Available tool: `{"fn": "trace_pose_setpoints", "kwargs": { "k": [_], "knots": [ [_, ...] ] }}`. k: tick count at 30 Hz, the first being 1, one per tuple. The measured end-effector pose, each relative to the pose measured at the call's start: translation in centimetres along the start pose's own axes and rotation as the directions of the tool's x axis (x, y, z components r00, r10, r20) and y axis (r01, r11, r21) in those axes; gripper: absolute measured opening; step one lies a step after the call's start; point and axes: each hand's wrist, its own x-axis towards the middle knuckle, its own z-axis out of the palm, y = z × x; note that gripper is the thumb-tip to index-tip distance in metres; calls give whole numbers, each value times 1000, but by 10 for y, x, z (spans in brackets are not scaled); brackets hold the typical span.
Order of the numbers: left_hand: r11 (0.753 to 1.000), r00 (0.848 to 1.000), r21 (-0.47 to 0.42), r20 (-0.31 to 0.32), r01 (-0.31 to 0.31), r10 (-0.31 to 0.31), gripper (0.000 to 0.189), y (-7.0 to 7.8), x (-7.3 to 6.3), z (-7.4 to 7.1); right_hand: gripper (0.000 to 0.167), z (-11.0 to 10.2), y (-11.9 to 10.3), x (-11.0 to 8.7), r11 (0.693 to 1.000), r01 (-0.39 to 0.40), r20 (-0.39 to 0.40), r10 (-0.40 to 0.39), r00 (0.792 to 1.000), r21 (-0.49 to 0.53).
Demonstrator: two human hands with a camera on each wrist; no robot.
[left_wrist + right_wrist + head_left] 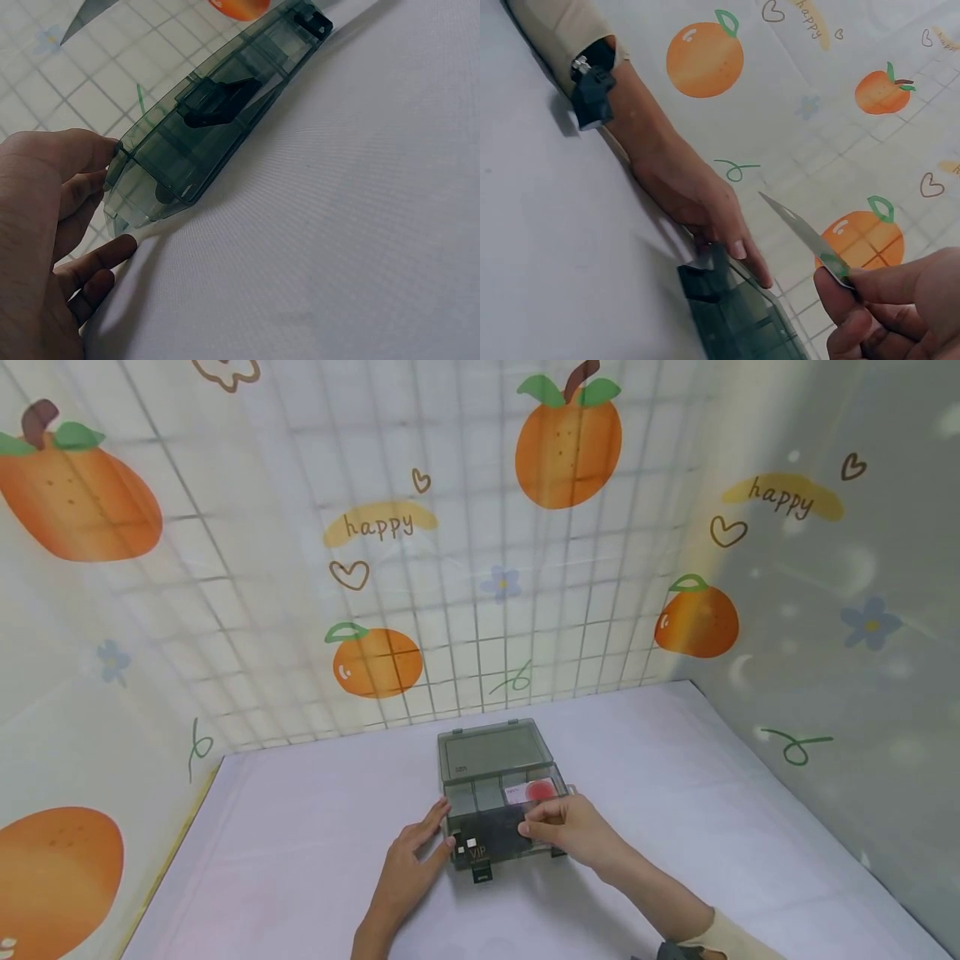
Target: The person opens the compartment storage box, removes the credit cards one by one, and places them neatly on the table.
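A translucent dark green storage box (555,770) with its lid (495,752) raised stands on the table. At its left end, my left hand (411,860) touches the side, fingers extended and thumb near the front corner. My right hand (576,831) pinches a black card (491,833) marked "VIP" by its right end, over the front of the box. In the right wrist view this thin card (802,234) shows nearly edge-on between thumb and fingers. A white card with a red round patch (528,792) lies in the box's right compartment.
The box stands on a white-covered table (315,827). A dark latch (482,872) juts from its front edge. Behind rises a white curtain (465,543) printed with oranges and hearts, with a wire grid (611,610) showing through it.
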Motion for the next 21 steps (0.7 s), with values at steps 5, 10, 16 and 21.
{"fn": "trace_pose_setpoints", "kwargs": {
  "k": [5,10,16,21],
  "knots": [
    [1000,1000,8,-13,-26,26,54,0,0,1,21,2,9,-6,1000,7,35,-7,999,22],
    [998,998,31,-27,-50,51,53,-1,0,3,20,6,16,-10,1000,-2,44,1,999,2],
    [998,999,35,-22,-48,49,52,-2,0,2,18,8,20,-17,1000,-7,40,8,999,-8],
    [999,999,27,-20,-45,46,53,-1,0,0,17,12,26,-25,999,-23,56,22,998,31]
  ]
}}
